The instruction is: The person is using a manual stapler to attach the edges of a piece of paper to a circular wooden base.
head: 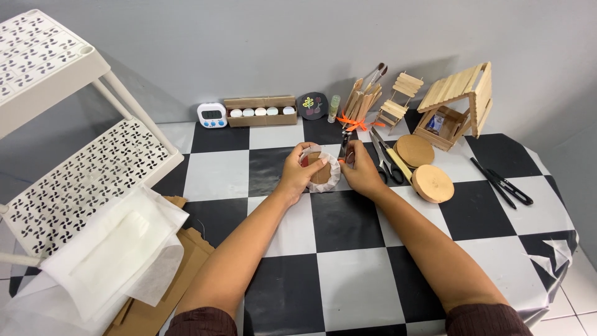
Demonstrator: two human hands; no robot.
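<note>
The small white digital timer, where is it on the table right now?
In the head view, the timer stands at the table's far edge against the wall, left of centre, just left of the cardboard box of paint pots.

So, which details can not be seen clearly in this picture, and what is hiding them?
All from the head view:
- Right hand: what its fingers pinch is covered by the hand; only a small dark tip shows.
- Round disc in the left hand: partly behind fingers and white paper.
- Timer display: too small to read.
- Item inside the stick house: shadowed by its roof.
- White rack: cut by the left edge.
</note>
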